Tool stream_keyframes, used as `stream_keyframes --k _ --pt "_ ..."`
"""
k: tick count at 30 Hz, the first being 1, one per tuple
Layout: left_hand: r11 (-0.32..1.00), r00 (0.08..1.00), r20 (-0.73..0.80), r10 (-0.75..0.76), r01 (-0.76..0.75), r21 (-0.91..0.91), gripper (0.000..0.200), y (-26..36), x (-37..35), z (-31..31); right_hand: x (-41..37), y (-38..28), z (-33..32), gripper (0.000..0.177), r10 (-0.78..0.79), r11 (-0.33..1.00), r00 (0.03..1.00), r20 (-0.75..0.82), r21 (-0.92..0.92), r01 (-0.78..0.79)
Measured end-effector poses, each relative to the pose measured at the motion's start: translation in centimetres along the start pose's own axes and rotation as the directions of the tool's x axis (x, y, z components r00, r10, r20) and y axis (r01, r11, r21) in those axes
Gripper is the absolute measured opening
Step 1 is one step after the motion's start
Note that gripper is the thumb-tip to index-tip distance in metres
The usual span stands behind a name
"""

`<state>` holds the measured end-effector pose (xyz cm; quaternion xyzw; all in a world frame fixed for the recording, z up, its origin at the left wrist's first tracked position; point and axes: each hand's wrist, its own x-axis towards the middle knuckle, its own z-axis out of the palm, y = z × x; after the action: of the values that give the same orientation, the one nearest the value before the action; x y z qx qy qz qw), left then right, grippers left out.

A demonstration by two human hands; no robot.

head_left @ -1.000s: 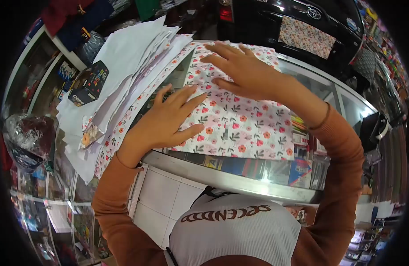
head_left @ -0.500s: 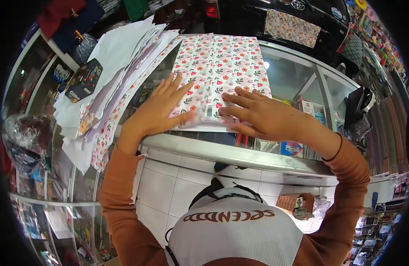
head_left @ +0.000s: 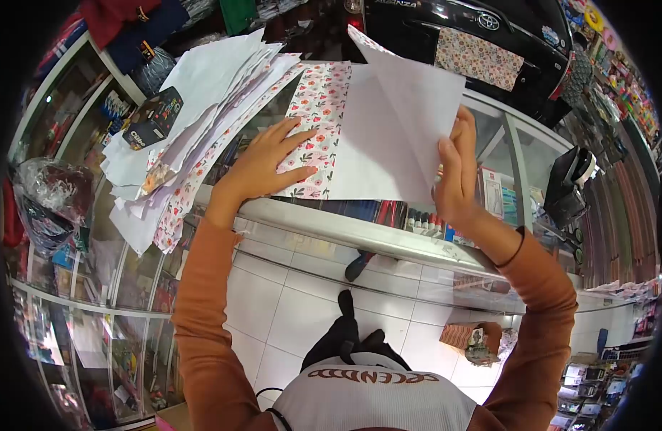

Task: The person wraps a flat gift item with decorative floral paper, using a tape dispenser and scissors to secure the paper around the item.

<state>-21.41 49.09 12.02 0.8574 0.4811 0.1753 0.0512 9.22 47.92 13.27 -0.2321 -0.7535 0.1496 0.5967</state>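
A: ok, clock centred on the middle of the head view, so what's out at the far left?

B: Around 9 there's a plastic-wrapped bundle (head_left: 54, 194). Then at 10 a black box (head_left: 153, 118), sitting on a messy paper stack (head_left: 216, 90) that runs up towards 11. Mostly white sheets, with some flowery print showing down the right side.

A: And the left hand?

B: Left hand (head_left: 263, 167) is at 10, a bit closer in than the box. Palm down, fingers spread wide, pressing on the printed strip of the flowered paper (head_left: 320, 136) and not gripping anything.

A: Where's that paper exactly?

B: On the glass counter (head_left: 345, 231), from about 12 round to 2. Left strip is print side up, pink and orange flowers. To the right of that you get plain white, and the right part is lifted into a flap, with a bit of print peeking out where its far corner curls up.

A: Right hand?

B: First, near 3, some small bottles (head_left: 426, 220) with coloured caps, under the paper's near edge. Right hand (head_left: 459, 172) is at 2, closed in narrow, thumb on the near side, holding the flap by its right edge.

A: Anything past that?

B: Black car (head_left: 410, 27) behind the counter, 1 to 2ish, with a flowery panel (head_left: 478, 59) on its back. Then a black object (head_left: 566, 187) near 3, can't tell what it is.
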Motion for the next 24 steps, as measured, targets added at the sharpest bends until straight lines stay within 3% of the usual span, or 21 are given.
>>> stream_keyframes --k 1,2,4,7,8,10,11,14,16,18,20,22,23,24 --pt "1.0 1.0 -0.001 0.001 -0.001 -0.001 0.065 -0.1 0.0 0.0 -0.4 0.1 -0.3 0.022 0.045 0.998 0.997 0.066 0.036 -0.047" --pt "1.0 1.0 -0.003 0.003 -0.003 0.0 0.065 -0.2 0.0 0.0 -0.3 0.1 -0.6 0.025 -0.004 0.999 0.97 0.242 -0.049 0.016" --pt "0.999 0.999 -0.007 0.036 -0.036 0.003 0.06 -0.5 -0.1 0.1 0.3 -0.5 -0.8 0.029 -0.039 0.968 0.824 0.566 -0.184 0.172" --pt "0.996 0.997 -0.007 0.074 -0.075 -0.057 0.049 -1.1 -0.1 0.0 -0.8 0.4 0.5 0.041 0.167 0.948 0.653 0.739 -0.303 0.101" --pt "0.996 0.999 -0.008 0.044 -0.044 -0.078 0.047 -1.1 0.0 0.1 -0.8 0.4 0.5 0.049 0.167 0.915 0.6 0.782 -0.35 0.201" --pt "0.986 0.997 -0.066 0.04 -0.05 -0.157 0.049 -1.4 0.2 0.4 -0.4 0.3 0.3 0.049 0.203 0.927 0.573 0.794 -0.345 0.15" --pt "0.99 0.998 -0.047 0.043 -0.049 -0.129 0.05 -1.4 0.1 0.4 -0.3 0.3 0.2 0.045 0.172 0.928 0.599 0.782 -0.333 0.168" --pt "0.997 0.997 0.023 0.07 -0.07 -0.014 0.053 0.1 0.6 -1.4 1.6 0.2 0.3 0.046 0.177 0.936 0.556 0.812 -0.313 0.159" --pt "0.988 0.991 0.081 0.111 -0.118 0.098 0.056 0.1 1.3 -2.3 3.8 0.4 0.8 0.039 0.238 0.945 0.507 0.829 -0.319 0.078" --pt "0.987 0.98 0.168 0.109 -0.126 0.097 0.055 -0.2 2.8 -3.1 5.9 1.4 1.8 0.036 0.308 0.942 0.446 0.84 -0.336 -0.017" --pt "0.987 0.967 0.223 0.123 -0.144 0.077 0.053 -0.5 4.2 -3.4 6.2 4.2 3.2 0.042 0.244 0.94 0.534 0.81 -0.333 0.076" --pt "0.976 0.97 0.155 0.188 -0.202 0.078 0.056 -1.6 4.9 -2.2 6.4 5.7 4.6 0.048 0.142 0.9 0.644 0.752 -0.369 0.232" --pt "0.973 0.972 0.102 0.214 -0.221 0.064 0.056 -2.5 5.1 -0.7 6.6 5.6 4.9 0.058 0.257 0.866 0.586 0.769 -0.452 0.214" --pt "0.97 0.971 0.046 0.236 -0.238 0.048 0.057 -2.8 5.3 0.0 6.2 5.8 5.1 0.059 0.28 0.862 0.587 0.76 -0.468 0.195"
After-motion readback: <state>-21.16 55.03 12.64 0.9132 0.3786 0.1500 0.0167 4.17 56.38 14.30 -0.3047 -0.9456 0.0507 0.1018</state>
